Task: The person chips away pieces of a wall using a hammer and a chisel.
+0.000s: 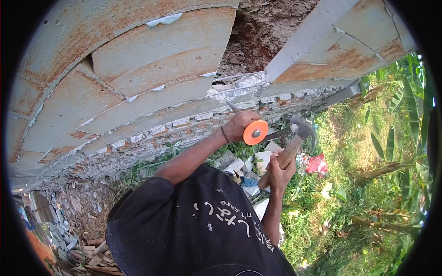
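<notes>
My left hand (239, 125) is closed around a chisel with a round orange hand guard (250, 136). The pointed chisel tip (231, 106) is directed at the broken lower edge of the tiled wall (161, 50), close to a patch of whitish mortar (239, 87); whether it touches cannot be made out. In my right hand (280, 175) is a hammer, fingers wrapped round its wooden handle (289, 154). The metal hammer head (301, 129) is to the right of the orange guard, apart from the chisel's struck end (256, 133).
A gap in the tiles exposes rough brown material (264, 34). Exposed bricks (184, 123) run below the tiles. Broken rubble (235, 165) and a red wrapper (316, 164) lie beneath my hands. Grass and plants (340, 207) grow at right; wood scraps (99, 255) lie lower left.
</notes>
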Motion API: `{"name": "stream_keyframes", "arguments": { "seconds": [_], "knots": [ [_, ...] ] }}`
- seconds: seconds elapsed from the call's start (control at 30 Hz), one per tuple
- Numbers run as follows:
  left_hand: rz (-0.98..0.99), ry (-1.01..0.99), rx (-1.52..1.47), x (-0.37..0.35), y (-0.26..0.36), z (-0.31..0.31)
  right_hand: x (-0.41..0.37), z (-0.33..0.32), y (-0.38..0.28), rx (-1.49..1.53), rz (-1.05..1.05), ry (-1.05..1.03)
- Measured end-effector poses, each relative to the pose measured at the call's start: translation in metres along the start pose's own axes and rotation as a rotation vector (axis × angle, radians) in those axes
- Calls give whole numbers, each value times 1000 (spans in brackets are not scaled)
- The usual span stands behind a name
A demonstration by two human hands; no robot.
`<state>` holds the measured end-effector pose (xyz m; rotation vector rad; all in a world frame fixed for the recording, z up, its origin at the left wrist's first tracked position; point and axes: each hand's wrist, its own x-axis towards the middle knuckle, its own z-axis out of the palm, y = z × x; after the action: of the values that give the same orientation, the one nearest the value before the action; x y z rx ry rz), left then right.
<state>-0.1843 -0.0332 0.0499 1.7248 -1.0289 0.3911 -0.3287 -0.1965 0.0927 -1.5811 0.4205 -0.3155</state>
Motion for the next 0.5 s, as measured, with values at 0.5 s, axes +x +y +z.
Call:
{"name": "stream_keyframes", "arguments": {
  "seconds": [0.5],
  "knots": [
    [-308, -12, -856, -17, 94, -84, 14, 6, 13, -443, 23, -264]
  ]
}}
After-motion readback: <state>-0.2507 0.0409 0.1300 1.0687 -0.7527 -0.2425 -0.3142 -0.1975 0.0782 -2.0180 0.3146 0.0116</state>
